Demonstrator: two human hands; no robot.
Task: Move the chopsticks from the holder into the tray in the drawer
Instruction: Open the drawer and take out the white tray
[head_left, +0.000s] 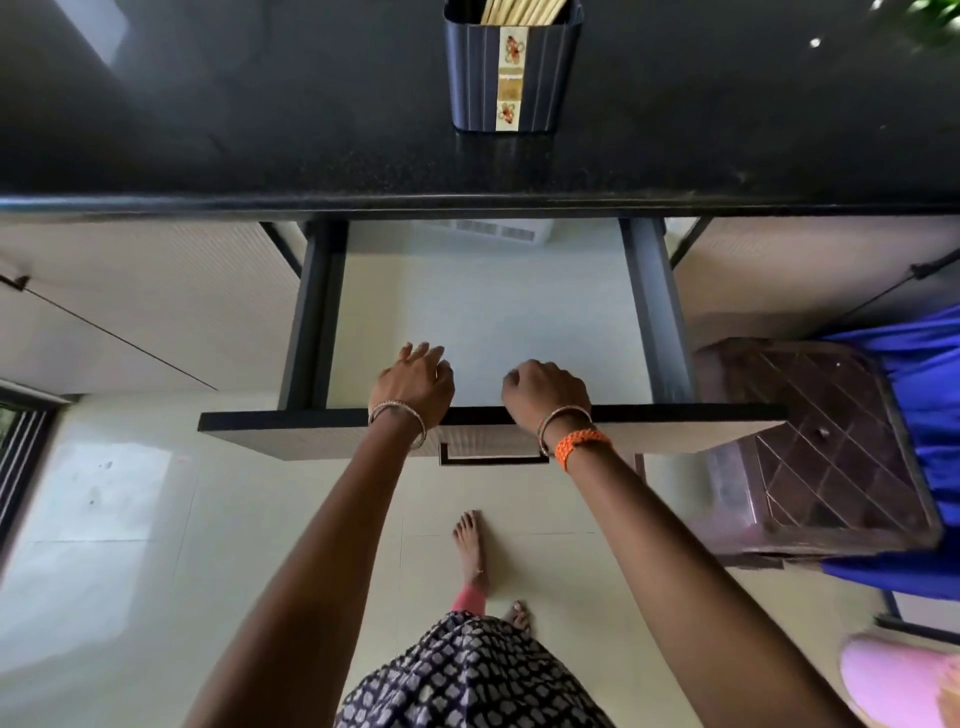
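Note:
Pale wooden chopsticks (522, 10) stand in a dark blue holder (511, 78) with a flowered strip, on the black countertop (260, 130) at the top centre. Below the counter edge the drawer (654, 312) is pulled out, and its pale floor is bare. Only the near edge of a white slotted tray (498, 230) shows at the drawer's back, under the counter. My left hand (413, 384) and my right hand (545, 392) both rest over the top edge of the drawer front (311, 431), fingers curled inward, above the handle (493, 457).
A brown latticed plastic stool (831, 441) stands close to the drawer's right side, with blue cloth (930, 374) behind it. A pink object (893, 680) lies at the bottom right. My bare feet (470, 545) are on the pale tiled floor below the drawer.

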